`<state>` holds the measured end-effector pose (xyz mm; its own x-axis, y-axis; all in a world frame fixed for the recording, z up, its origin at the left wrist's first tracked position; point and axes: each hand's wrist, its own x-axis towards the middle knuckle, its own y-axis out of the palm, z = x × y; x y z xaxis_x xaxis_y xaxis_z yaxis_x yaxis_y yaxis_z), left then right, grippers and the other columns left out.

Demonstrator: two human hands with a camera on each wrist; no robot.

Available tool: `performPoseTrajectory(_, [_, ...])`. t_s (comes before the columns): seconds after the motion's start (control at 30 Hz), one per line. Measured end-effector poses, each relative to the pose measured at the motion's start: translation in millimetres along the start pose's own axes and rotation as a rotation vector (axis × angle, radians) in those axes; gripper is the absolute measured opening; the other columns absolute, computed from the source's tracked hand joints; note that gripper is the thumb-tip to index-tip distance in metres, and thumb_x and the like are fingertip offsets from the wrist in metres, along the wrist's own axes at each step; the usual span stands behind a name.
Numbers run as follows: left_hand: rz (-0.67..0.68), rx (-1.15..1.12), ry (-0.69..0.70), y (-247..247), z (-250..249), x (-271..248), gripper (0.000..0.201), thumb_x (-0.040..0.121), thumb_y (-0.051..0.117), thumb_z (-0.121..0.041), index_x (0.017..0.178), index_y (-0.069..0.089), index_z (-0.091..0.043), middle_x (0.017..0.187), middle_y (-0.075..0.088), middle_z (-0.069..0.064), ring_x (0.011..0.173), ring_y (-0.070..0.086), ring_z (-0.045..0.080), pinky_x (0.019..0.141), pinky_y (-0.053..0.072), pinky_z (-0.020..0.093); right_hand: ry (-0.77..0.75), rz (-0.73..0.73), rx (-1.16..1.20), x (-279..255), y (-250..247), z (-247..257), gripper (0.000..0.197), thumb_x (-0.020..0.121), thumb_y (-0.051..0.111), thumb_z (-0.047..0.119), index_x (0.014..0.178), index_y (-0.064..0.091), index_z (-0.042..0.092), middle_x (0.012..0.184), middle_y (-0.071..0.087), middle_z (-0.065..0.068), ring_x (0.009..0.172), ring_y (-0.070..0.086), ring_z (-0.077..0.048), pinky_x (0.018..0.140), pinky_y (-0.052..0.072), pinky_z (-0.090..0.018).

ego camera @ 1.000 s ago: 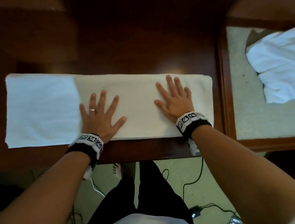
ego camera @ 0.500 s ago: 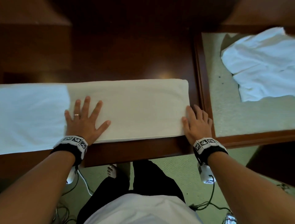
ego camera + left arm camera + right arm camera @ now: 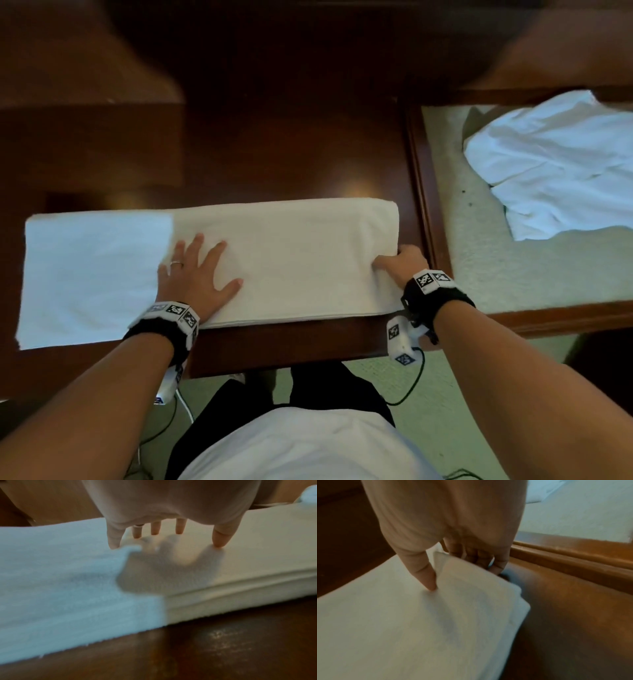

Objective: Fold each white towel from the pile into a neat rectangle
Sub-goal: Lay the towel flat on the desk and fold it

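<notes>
A white towel (image 3: 291, 260), folded into a long strip, lies across the dark wooden table (image 3: 291, 144). My left hand (image 3: 197, 270) rests flat on its middle with fingers spread; the left wrist view shows the fingertips (image 3: 218, 543) pressing the towel (image 3: 85, 588). My right hand (image 3: 399, 265) grips the towel's right end near the front corner. In the right wrist view the thumb (image 3: 426, 577) lies on top and the fingers (image 3: 477, 559) curl under the lifted edge of the towel (image 3: 393, 628). A crumpled pile of white towels (image 3: 555, 161) lies to the right.
The pile sits on a pale green padded surface with a raised wooden frame (image 3: 419, 192) just right of my right hand. The table's front edge (image 3: 291, 356) is close to my body. Cables (image 3: 411, 387) hang below the wrists.
My right hand slid off the towel's top to its right end and took hold of the edge there. The left hand stayed flat on the towel.
</notes>
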<state>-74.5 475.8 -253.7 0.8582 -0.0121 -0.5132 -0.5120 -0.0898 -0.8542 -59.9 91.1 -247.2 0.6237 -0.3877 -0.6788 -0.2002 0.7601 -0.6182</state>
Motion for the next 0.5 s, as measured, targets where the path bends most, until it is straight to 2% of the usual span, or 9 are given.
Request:
performPoseTrajectory(0.1, [0.010,-0.025,0.013,-6.1,0.9,-0.2,0.078,0.090,0.049,-0.068,0.156,0.017,-0.040,0.168,0.002,-0.001,0.153,0.005,0.032,0.121,0.020,0.053,-0.047,0.019,0.021,0.0,-10.3,7.6,0.035,0.076,0.077,0.019,0.108,0.069,0.009,0.102,0.069,-0.009,0.093,0.063,-0.029,0.078,0.047,-0.032])
performPoseTrajectory(0.2, [-0.001,-0.069,0.052,-16.3,2.7,0.1,0.072,0.093,0.055,-0.057,0.155,0.029,-0.030,0.166,0.013,0.003,0.151,0.016,0.031,0.118,0.028,0.049,-0.121,-0.048,-0.016,-1.0,-27.3,29.0,0.033,0.078,0.075,0.015,0.110,0.068,0.012,0.097,0.067,-0.005,0.089,0.062,-0.027,0.076,0.045,-0.030])
performPoseTrajectory(0.3, [-0.036,-0.051,0.106,-24.4,10.3,-2.5,0.065,0.095,0.056,-0.049,0.151,0.040,-0.021,0.162,0.026,0.007,0.145,0.031,0.031,0.115,0.033,0.045,-0.213,-0.254,-0.104,-0.2,-53.9,63.3,0.025,0.080,0.066,0.015,0.104,0.064,0.013,0.093,0.064,-0.008,0.091,0.063,-0.034,0.071,0.045,-0.032])
performPoseTrajectory(0.37, [-0.066,-0.018,0.137,-29.3,21.2,-6.3,0.060,0.092,0.052,-0.050,0.143,0.052,-0.017,0.154,0.040,0.011,0.138,0.042,0.034,0.110,0.039,0.047,-0.254,-0.426,-0.172,-4.8,-77.3,93.3,0.025,0.084,0.058,0.016,0.109,0.061,0.013,0.098,0.063,-0.014,0.096,0.061,-0.038,0.073,0.042,-0.034])
performPoseTrajectory(0.43, [-0.063,0.028,0.196,-31.6,35.9,-9.2,0.065,0.082,0.043,-0.054,0.127,0.066,-0.013,0.138,0.057,0.016,0.123,0.056,0.038,0.097,0.049,0.052,-0.289,-0.585,-0.207,-14.8,-102.0,124.8,0.025,0.088,0.054,0.016,0.113,0.058,0.014,0.107,0.063,-0.016,0.101,0.059,-0.040,0.075,0.040,-0.036])
performPoseTrajectory(0.5, [-0.045,0.099,0.251,-33.5,54.3,-10.1,0.063,0.074,0.039,-0.053,0.108,0.075,-0.013,0.121,0.067,0.016,0.106,0.065,0.038,0.082,0.056,0.052,-0.379,-0.730,-0.237,-27.8,-119.1,152.5,0.022,0.089,0.053,0.015,0.111,0.056,0.013,0.111,0.062,-0.015,0.102,0.058,-0.040,0.082,0.043,-0.042])
